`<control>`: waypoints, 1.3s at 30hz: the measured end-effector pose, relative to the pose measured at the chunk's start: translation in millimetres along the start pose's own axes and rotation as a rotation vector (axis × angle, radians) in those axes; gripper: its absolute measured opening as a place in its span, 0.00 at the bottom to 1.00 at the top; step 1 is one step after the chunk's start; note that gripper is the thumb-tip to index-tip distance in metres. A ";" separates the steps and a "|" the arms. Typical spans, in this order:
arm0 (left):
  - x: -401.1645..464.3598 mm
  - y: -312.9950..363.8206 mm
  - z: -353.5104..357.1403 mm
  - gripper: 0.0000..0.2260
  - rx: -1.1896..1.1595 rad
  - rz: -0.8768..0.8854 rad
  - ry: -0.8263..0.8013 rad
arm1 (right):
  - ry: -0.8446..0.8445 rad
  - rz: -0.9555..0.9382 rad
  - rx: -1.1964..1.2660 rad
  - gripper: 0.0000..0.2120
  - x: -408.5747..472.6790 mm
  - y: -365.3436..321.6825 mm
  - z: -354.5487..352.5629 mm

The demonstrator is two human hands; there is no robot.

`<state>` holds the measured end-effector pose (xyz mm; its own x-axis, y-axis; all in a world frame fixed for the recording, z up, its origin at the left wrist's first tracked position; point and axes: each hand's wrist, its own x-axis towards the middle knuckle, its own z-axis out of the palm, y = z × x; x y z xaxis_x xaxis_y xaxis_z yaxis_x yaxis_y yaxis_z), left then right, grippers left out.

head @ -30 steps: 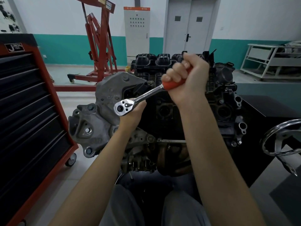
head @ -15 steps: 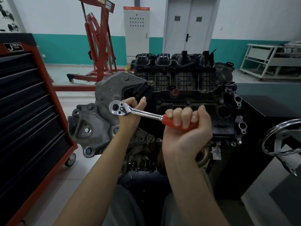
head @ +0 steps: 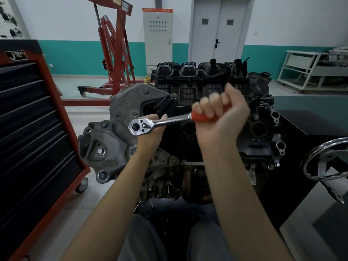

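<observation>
**Ratchet wrench point(head: 162, 122) held at an engine point(head: 197, 87)**

The ratchet wrench is held almost level in front of the engine, with its chrome head to the left. The red handle is clamped in the fist of the right hand point(head: 220, 117). The head is cupped from behind by the left hand point(head: 150, 132), fingertips curled over its top edge. A red tool cabinet point(head: 28, 119) stands at left.

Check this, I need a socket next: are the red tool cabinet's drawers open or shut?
Shut: all visible drawer fronts on the tool cabinet lie flush, none pulled out.
</observation>
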<state>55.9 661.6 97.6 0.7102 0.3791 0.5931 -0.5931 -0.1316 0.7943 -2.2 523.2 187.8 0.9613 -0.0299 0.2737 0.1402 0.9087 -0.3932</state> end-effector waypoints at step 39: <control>-2.6 1.8 -0.4 0.14 0.102 -0.152 -0.011 | -0.138 0.161 -0.175 0.22 36.3 -14.6 25.2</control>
<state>52.9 660.7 97.4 0.7933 0.3914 0.4663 -0.4377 -0.1657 0.8837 24.7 519.4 225.6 0.9349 0.1770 0.3076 0.0385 0.8111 -0.5836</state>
